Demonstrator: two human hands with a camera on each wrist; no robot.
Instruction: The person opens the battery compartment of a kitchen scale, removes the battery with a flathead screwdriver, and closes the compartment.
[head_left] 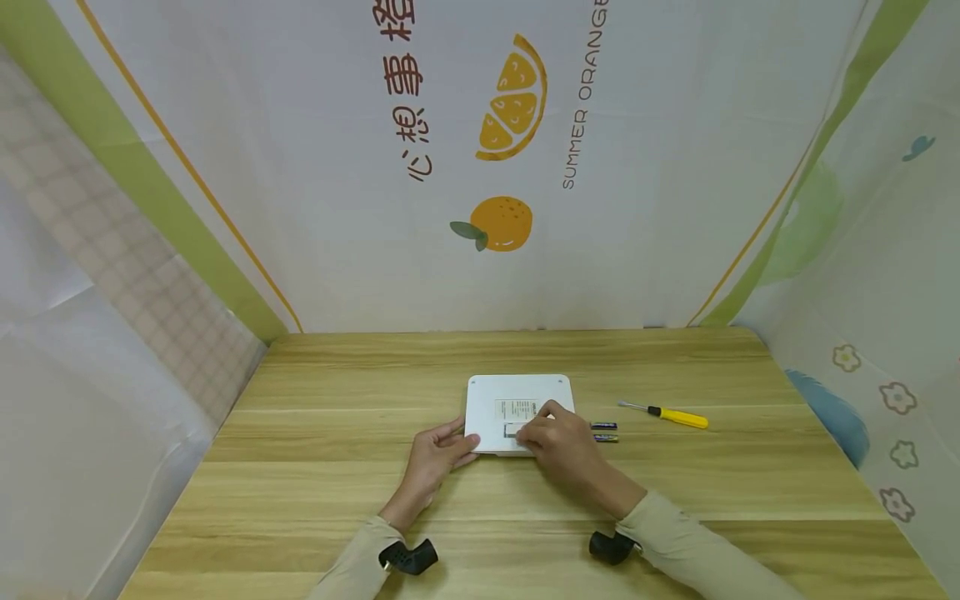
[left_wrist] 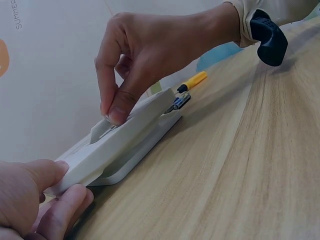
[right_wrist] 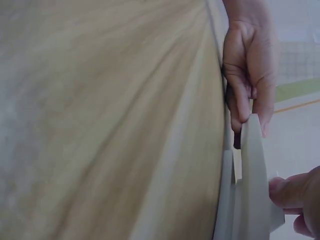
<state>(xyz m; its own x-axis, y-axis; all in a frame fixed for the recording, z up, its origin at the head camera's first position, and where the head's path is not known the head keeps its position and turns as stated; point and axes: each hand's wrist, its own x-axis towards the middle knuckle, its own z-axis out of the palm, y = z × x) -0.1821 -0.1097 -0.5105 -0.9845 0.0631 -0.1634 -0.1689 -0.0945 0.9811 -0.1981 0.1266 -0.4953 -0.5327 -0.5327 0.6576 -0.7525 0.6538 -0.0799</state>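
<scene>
A flat white device (head_left: 487, 404) with rounded corners lies on the table, label side up, beside a rectangular battery slot. My left hand (head_left: 435, 457) grips its near left corner, thumb on top and fingers below; the left wrist view shows this edge raised. Above the slot, my right hand (head_left: 562, 442) pinches a small white battery cover (left_wrist: 97, 131) between thumb and fingertips. The cover stands tilted up from the device's surface. Part of the slot is hidden behind the right hand.
Two small dark batteries (head_left: 604, 438) lie just right of the device. Farther right is a screwdriver (head_left: 682, 417) with a yellow handle. The wooden table (head_left: 337, 392) meets a printed white curtain (head_left: 337, 250) at the back.
</scene>
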